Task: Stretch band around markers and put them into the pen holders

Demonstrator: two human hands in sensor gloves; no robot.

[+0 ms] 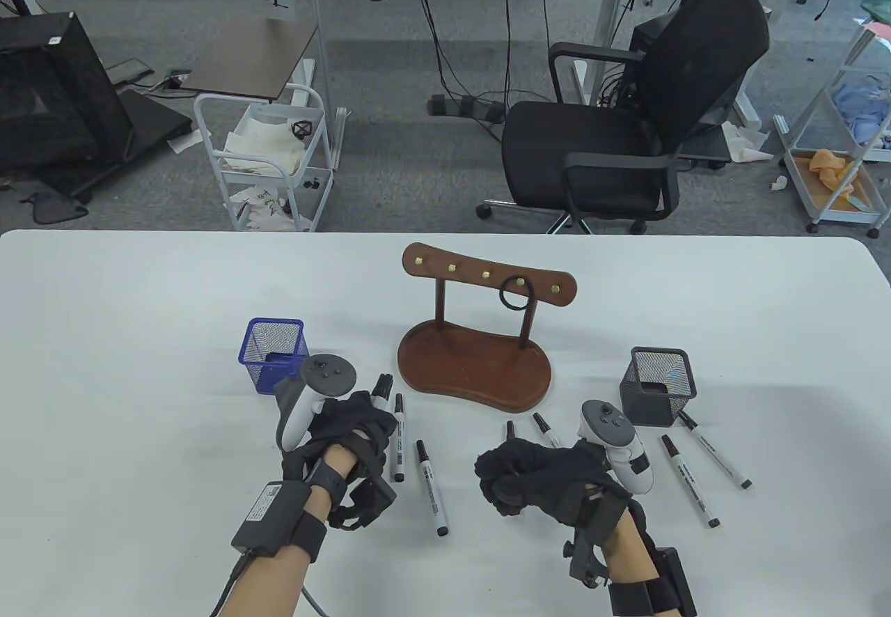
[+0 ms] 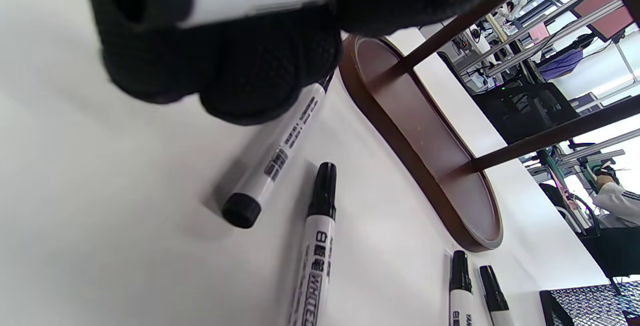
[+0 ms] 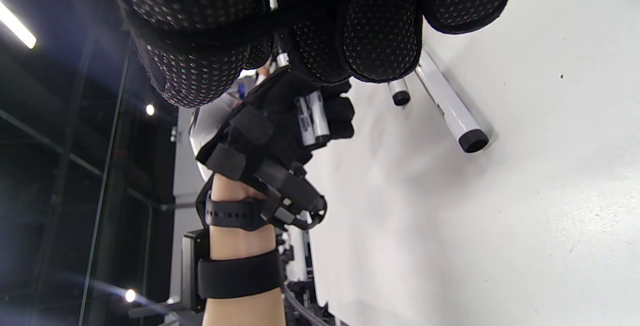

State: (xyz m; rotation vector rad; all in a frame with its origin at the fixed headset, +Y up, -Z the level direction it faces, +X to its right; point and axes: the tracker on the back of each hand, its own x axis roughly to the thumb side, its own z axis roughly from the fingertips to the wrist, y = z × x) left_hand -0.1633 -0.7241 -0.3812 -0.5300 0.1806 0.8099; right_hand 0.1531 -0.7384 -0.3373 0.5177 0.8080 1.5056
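White bench (image 1: 139,338) carries loose markers (image 1: 431,488), both mesh holders (image 1: 273,354) empty and the band (image 1: 514,293) unused on its rack: left hand (image 1: 351,436) grips gathered markers, right hand (image 1: 536,474) curls shut, contents unclear.

Wooden stand (image 1: 475,365) and loose markers (image 1: 431,478) seemingly crowd the holders (image 1: 273,354); table edges lie open.

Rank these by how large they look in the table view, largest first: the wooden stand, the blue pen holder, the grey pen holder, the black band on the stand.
1. Wooden stand.
2. Blue pen holder and grey pen holder: alike, not ranked.
3. Black band, smallest.
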